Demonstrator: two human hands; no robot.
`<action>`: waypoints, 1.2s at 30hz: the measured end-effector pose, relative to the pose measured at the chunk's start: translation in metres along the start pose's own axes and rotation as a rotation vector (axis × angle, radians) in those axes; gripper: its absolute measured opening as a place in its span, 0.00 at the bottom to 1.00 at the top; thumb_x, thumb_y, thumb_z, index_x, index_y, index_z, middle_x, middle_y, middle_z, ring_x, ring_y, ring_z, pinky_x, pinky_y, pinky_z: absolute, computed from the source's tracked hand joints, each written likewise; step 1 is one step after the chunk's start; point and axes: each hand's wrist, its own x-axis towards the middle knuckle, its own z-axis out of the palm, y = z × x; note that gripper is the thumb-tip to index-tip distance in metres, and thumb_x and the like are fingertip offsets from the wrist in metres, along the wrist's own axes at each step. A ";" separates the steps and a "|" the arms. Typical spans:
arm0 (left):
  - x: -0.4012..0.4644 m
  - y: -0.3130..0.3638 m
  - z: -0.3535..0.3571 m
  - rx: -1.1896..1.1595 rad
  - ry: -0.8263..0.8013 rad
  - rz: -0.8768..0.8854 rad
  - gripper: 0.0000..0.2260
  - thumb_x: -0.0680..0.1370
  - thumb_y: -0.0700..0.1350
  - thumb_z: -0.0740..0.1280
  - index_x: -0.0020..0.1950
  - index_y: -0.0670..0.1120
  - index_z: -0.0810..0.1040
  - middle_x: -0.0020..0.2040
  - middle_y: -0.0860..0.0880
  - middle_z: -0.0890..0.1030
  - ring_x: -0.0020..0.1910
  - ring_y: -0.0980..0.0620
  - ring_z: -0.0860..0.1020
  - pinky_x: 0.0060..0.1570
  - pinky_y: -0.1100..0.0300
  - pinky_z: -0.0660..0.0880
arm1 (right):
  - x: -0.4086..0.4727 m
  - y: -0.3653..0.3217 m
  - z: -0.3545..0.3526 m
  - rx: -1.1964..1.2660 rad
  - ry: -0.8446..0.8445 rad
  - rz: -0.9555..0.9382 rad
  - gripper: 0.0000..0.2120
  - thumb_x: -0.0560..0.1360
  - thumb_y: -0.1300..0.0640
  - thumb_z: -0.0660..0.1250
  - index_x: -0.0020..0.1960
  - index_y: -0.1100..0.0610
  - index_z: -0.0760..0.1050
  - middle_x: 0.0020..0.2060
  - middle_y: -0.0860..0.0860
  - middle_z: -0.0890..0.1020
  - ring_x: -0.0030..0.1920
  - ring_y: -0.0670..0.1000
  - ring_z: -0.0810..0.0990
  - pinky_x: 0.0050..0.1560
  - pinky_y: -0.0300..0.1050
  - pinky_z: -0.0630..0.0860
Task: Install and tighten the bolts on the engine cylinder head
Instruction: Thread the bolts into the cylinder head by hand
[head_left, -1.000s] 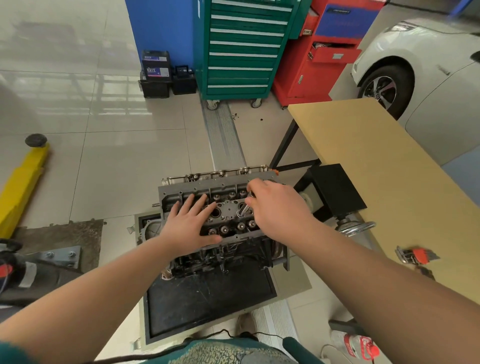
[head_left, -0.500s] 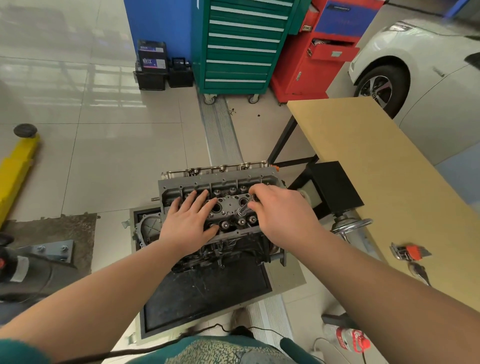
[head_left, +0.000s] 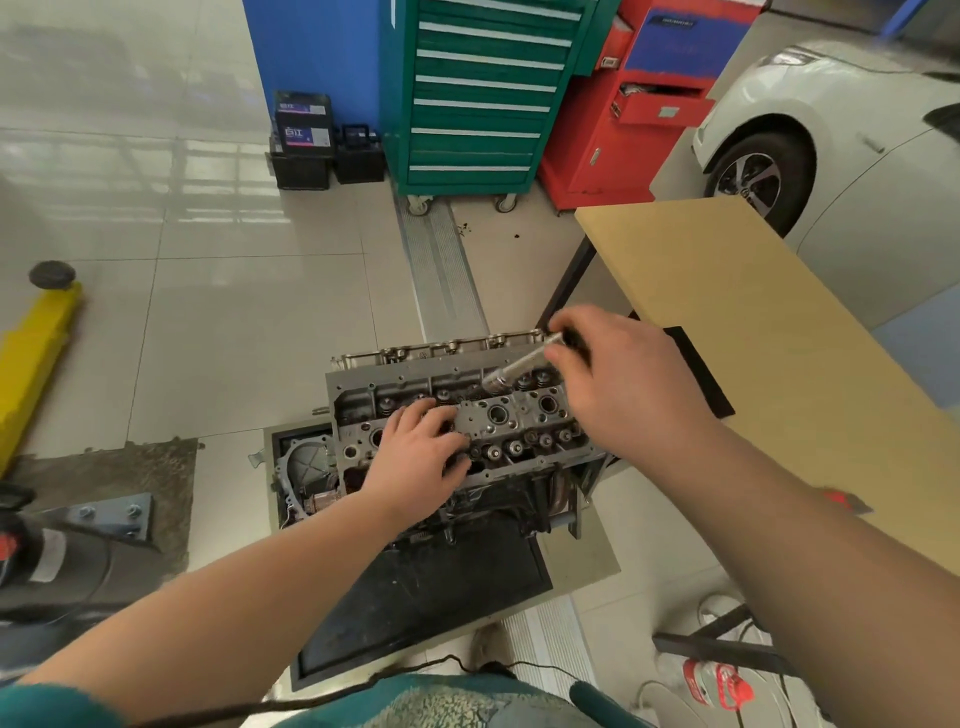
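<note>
Steel shows in the right hand (head_left: 618, 384): its fingers curl round the dark grip of a ratchet (head_left: 519, 366), whose shaft slants down and to the left from the fist. The socket end sits at the far row of the cylinder head (head_left: 519, 421), just left of the hand; whether it is seated on a bolt cannot be told. The left hand (head_left: 415, 457) lies on the head's near left part, palm down, fingers loosely spread and resting on the metal, thumb along the near edge. It holds nothing. Between the two hands the head's grey top is bare, with round bores and rows of small valve caps in view.

Below both hands the head sits on a dark engine block (head_left: 498, 504), and the block stands in a black tray (head_left: 415, 597) on a grey plate. Left of the left hand a round timing cover (head_left: 306, 467) shows at the end of the block. Right of the right hand runs a tan table (head_left: 753, 322), with a small red tool (head_left: 844, 500) on it beside the right forearm.

Beyond the hands, across the tiled floor, stand a green drawer cabinet (head_left: 478, 98), a red cabinet (head_left: 639, 119) with one drawer ajar, and black batteries (head_left: 304, 140) before a blue panel. A white car (head_left: 852, 130) is far right, a yellow lift arm (head_left: 36, 353) far left.
</note>
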 end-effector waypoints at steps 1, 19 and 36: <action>0.001 0.005 0.002 0.039 -0.035 0.010 0.16 0.83 0.61 0.61 0.64 0.59 0.83 0.79 0.51 0.70 0.81 0.40 0.59 0.80 0.32 0.51 | -0.005 0.010 0.002 0.005 -0.002 0.039 0.12 0.83 0.50 0.66 0.64 0.51 0.78 0.48 0.44 0.82 0.43 0.44 0.77 0.44 0.42 0.73; 0.017 0.067 0.006 0.223 -0.196 -0.332 0.20 0.87 0.59 0.53 0.67 0.56 0.82 0.85 0.51 0.58 0.84 0.42 0.51 0.79 0.27 0.44 | -0.018 0.109 0.017 0.181 -0.087 -0.106 0.14 0.83 0.52 0.67 0.68 0.51 0.77 0.57 0.47 0.84 0.56 0.49 0.82 0.57 0.49 0.81; 0.061 0.069 -0.010 0.395 -0.354 -0.435 0.40 0.71 0.60 0.77 0.73 0.55 0.56 0.73 0.47 0.68 0.71 0.41 0.72 0.67 0.28 0.71 | 0.006 0.147 0.011 0.251 -0.217 -0.423 0.15 0.84 0.53 0.64 0.70 0.53 0.76 0.61 0.48 0.83 0.59 0.51 0.81 0.60 0.50 0.79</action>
